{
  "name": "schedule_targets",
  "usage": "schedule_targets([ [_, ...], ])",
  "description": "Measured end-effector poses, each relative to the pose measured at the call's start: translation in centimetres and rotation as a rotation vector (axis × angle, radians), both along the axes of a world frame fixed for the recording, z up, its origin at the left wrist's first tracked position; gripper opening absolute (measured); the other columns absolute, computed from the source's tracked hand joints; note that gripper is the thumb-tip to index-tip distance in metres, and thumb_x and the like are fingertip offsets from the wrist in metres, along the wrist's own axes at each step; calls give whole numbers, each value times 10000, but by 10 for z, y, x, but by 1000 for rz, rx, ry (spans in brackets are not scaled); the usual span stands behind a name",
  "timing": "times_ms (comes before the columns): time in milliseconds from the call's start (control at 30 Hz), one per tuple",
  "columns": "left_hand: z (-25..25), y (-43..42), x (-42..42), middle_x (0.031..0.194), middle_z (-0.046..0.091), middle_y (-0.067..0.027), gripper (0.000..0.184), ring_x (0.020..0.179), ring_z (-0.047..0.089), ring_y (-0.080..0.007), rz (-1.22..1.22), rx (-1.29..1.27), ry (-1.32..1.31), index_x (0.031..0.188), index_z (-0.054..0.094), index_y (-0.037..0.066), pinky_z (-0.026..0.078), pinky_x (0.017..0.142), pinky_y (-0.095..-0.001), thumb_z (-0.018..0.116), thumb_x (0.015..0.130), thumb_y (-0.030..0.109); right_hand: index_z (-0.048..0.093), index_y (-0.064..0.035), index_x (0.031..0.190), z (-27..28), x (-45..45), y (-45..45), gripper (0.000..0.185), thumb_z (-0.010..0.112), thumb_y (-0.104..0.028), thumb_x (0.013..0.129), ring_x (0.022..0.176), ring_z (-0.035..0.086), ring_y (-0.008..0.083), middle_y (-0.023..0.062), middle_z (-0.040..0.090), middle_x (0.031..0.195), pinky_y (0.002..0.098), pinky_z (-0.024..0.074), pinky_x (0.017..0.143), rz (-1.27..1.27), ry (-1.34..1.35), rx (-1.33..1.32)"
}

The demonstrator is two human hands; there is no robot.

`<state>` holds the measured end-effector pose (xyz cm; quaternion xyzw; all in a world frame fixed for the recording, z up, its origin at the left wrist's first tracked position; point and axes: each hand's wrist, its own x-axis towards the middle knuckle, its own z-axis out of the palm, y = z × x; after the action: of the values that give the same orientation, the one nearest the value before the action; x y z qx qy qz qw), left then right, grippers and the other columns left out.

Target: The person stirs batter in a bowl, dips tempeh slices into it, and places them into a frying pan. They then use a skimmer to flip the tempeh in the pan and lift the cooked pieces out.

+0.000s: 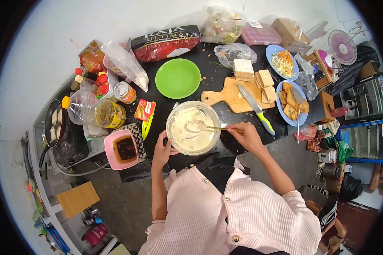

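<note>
Spoon point(195, 126) is lying crosswise in pale mixture point(185, 135), its handle pointing rightward to the right hand point(246, 135), which is pinching it. The left hand point(161, 147) is clasping the bowl point(217, 118) at its near-left side.

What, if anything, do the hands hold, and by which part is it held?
The right hand holds a spoon by its handle; the left hand touches the bowl's side, though a firm grip cannot be told.

A white wall point(85, 23) spans 10 to 1 o'clock, grey floor point(281, 168) shows at 4, and a blue-framed glass cabinet point(366, 142) stands at 3.
</note>
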<state>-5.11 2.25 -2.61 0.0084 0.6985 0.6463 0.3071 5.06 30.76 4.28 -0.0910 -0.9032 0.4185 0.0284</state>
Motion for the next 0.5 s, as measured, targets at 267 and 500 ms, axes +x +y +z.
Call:
schedule_targets([
  [267,-1,26,13,1102,419,-118,391,770,561,-153,110,-247,510,1147,360,0,489,654,-266,548,835,142,619,13,947,6,12,9,225,553,-169,831,695,576,96,68,652,801,230,446,653,-179,-194,-137],
  [500,50,87,42,1159,487,-81,329,969,507,-157,-450,270,-96,1192,410,21,388,856,-263,363,930,215,423,-18,994,-17,40,-26,182,446,-169,895,560,402,64,-12,446,625,212,347,510,-183,-53,-894],
])
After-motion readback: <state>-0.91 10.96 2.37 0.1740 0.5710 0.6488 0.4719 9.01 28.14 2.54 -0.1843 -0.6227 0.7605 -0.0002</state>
